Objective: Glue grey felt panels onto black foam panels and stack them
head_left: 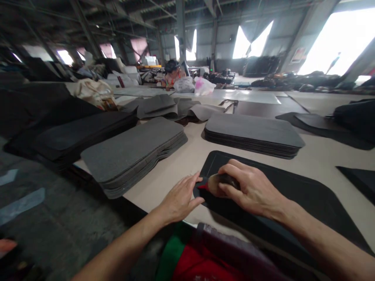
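My right hand [249, 189] is closed round a squeeze bottle [216, 185] with a brownish body and a pointed red nozzle. The bottle is tilted, its nozzle aimed left at the near-left corner of a black rounded-corner sheet [295, 187]. Whether the tip touches the surface, I cannot tell. My left hand [180, 199] lies at that same corner, fingers stretched out and thumb apart, with fingertips on or beside the sheet's edge. Part of the sheet is hidden under my right hand and forearm.
Stacks of grey sheets stand behind my hands, one on the left [137, 148] and one on the right [253, 130]. Black sheets [82, 130] are piled farther left. A dark piece [359, 181] lies at right. Another person [172, 74] is at the back, near plastic bags [204, 86].
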`<state>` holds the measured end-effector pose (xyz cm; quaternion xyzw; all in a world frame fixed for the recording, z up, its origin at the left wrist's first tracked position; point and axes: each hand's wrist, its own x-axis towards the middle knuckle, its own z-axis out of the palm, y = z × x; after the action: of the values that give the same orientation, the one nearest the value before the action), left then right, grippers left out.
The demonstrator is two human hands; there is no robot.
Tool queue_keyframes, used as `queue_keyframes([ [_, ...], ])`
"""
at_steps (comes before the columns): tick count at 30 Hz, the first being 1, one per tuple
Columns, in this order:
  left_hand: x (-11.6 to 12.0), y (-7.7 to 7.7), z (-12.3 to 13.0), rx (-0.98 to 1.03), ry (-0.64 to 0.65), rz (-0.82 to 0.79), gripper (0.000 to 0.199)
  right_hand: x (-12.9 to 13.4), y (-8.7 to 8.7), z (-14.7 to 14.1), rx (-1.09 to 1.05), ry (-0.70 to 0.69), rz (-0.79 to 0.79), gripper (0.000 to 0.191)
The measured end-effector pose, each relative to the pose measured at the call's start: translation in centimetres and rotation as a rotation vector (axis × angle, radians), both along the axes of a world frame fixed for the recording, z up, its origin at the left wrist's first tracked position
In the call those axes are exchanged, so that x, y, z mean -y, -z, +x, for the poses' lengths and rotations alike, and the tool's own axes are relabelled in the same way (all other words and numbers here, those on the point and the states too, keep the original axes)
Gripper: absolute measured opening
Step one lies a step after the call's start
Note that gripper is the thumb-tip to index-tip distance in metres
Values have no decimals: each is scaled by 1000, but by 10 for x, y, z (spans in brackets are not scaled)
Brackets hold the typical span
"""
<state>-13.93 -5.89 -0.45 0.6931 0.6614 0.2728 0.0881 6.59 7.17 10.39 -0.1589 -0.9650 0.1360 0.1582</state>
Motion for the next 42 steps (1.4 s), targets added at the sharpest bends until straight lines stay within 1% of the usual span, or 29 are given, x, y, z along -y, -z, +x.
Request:
queue_keyframes([
  [6,-1,1,-1,1,-3,-11,83,0,-8,-3,30,-31,23,11],
  [11,0,2,-2,6,-6,-9,81,2,-11,-3,52,-24,19,11],
  [17,0,2,-2,5,-5,2,81,0,-18,-3,105,9,39,12],
  [22,0,2,-2,-1,-8,-1,81,0,-18,-6,106,1,9,12],
  [27,-1,2,-3,-10,-9,-10,80,-1,-20,-7,125,16,27,13],
  [33,0,1,-2,-8,-10,-20,81,1,-21,-10,117,-17,19,11],
  [39,0,-1,-1,-3,-10,-26,78,0,-25,-4,133,13,43,12],
  [42,-1,0,-1,-8,-9,-24,79,0,-24,-5,113,27,31,13],
])
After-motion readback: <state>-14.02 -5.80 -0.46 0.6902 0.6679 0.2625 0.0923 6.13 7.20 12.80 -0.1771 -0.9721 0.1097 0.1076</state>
